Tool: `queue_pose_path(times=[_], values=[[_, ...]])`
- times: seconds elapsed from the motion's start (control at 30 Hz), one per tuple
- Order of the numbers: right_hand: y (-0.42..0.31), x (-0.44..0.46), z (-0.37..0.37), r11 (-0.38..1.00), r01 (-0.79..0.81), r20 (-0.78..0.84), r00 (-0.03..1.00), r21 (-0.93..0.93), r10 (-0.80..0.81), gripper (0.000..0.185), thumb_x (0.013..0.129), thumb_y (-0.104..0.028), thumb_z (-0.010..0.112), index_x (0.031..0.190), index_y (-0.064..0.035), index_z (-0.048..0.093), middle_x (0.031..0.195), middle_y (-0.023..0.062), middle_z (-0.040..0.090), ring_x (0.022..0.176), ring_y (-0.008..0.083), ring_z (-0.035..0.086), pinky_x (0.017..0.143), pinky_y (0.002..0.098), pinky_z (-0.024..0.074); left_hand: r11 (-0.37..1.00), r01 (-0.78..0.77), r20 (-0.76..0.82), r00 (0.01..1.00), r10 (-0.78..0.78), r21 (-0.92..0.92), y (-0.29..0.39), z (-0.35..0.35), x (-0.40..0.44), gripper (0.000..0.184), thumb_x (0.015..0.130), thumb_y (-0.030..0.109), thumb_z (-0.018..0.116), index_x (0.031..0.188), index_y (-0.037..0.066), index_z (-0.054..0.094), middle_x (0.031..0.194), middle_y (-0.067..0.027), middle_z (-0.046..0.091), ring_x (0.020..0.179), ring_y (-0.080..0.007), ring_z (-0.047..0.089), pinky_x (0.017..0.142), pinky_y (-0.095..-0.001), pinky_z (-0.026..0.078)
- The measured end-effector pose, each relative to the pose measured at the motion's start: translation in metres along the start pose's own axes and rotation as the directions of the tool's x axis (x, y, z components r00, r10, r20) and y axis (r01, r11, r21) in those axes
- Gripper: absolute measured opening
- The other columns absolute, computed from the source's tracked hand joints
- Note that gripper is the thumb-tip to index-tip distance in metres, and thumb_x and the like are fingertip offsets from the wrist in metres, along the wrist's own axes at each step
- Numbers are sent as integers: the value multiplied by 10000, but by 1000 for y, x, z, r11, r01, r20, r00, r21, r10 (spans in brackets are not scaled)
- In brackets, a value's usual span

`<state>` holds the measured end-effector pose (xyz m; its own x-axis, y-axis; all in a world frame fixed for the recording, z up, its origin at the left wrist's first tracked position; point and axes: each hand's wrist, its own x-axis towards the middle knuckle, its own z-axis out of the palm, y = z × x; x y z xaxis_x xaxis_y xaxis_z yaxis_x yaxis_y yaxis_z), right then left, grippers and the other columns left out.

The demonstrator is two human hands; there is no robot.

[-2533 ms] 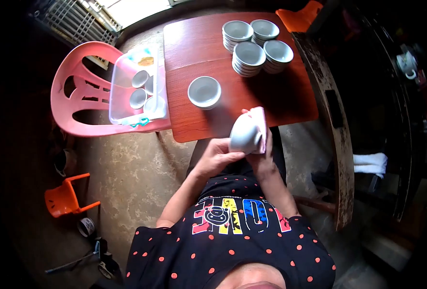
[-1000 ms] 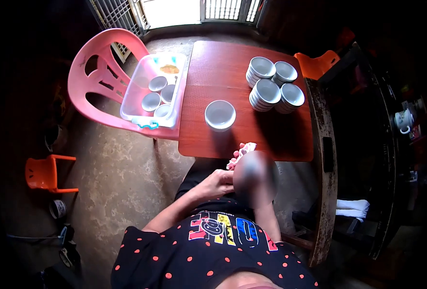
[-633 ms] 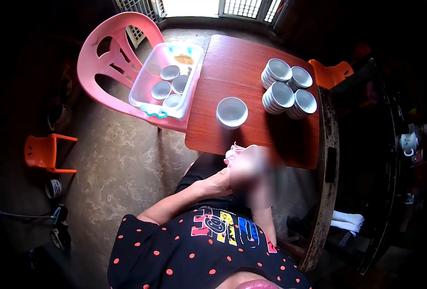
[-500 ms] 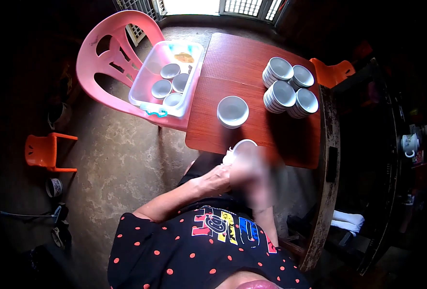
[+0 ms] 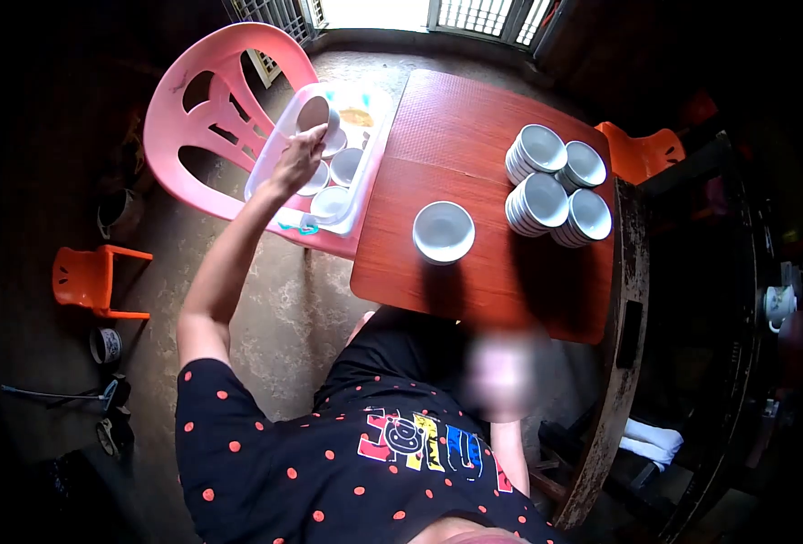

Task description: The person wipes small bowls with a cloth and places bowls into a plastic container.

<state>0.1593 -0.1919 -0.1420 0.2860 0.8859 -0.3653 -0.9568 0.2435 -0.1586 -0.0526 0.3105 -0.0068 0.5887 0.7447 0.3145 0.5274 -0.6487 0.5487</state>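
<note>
My left hand [image 5: 300, 161] reaches out to the clear plastic box [image 5: 377, 163]. Its fingers are closed on the rim of a tilted bowl [image 5: 314, 112], held above the box's far left part. Several white bowls [image 5: 332, 203] lie inside the box under and around that hand. Close to my body, just off the table's front edge, my right hand [image 5: 501, 374] is smeared, so its fingers and anything in them cannot be made out. A white bowl [image 5: 444, 228] stands upright on the red table [image 5: 429, 163], apart from both hands.
Several stacks of bowls [image 5: 544, 149] stand at the table's right side. The box rests on a pink chair [image 5: 168, 136] left of the table. Small orange chairs [image 5: 84, 279] are at the far left and behind the table's right edge. A worn wooden beam [image 5: 621, 363] runs along the right.
Both hands were together at the table's front edge around a bowl. My left hand has since swung far left over the box with a bowl; my right hand stays near my body.
</note>
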Motion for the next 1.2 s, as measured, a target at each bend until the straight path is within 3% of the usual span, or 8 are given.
queue_pose_path(times=[0.07,0.1,0.13,0.27,0.43,0.57,0.97,1.2], values=[[2,3,-20,979,-51,-24,998,196,57,432,916,-398,488,1214,-86,494,1214,157,503,1103,359,497,889,523,453,992,-80,66,995,74,100,-73,37,28,262,885,55,504,1131,6,581,1063,-214,629,966,-263,637,820,-350,477],[1,3,-39,933,-53,-115,988,356,100,432,910,-391,503,1208,-78,500,1209,153,503,1114,353,486,912,525,436,983,140,79,988,-131,-122,-100,58,36,221,898,75,503,1095,34,596,1019,-193,636,946,-196,616,781,-308,455],[1,6,-51,935,20,-165,983,-353,-83,426,909,-379,509,1206,-74,503,1195,150,508,1110,345,484,924,521,426,932,342,214,926,-312,-118,-108,66,48,234,920,147,477,1089,48,606,1033,-189,635,964,-220,613,812,-321,449],[-5,4,-64,259,28,-49,957,-965,-286,414,872,-374,565,1166,-84,531,1193,134,508,1114,335,469,939,519,408,928,194,319,900,-297,319,-123,86,54,326,913,242,445,1138,52,584,1112,-208,600,1037,-323,575,889,-395,435],[-6,2,-50,879,93,-89,984,-468,-151,435,871,-385,565,1192,-95,516,1245,134,504,1201,346,428,992,549,360,900,192,292,902,-319,392,-151,109,52,280,873,170,497,1125,80,581,1110,-249,576,1036,-378,572,890,-444,455],[-3,3,-30,990,95,9,995,100,-96,448,895,-400,523,1219,-91,497,1264,140,502,1222,340,420,1018,542,329,877,279,379,819,-430,392,-131,106,53,290,894,194,449,1131,94,582,1114,-230,585,1033,-363,577,879,-429,456],[-1,6,-31,994,9,-190,981,-108,-29,384,934,-353,424,1212,-89,443,1160,80,506,1108,212,465,960,346,358,899,252,421,816,-396,358,-147,115,46,380,883,83,411,1251,84,506,1206,-217,549,1140,-354,523,968,-402,411],[0,7,-19,999,23,12,1000,29,-23,471,900,-401,482,1254,-91,477,1301,138,474,1246,345,397,1039,553,296,935,41,3,999,-45,351,-136,117,44,539,824,9,505,1350,32,389,1280,-259,484,1269,-318,418,1077,-393,304]])
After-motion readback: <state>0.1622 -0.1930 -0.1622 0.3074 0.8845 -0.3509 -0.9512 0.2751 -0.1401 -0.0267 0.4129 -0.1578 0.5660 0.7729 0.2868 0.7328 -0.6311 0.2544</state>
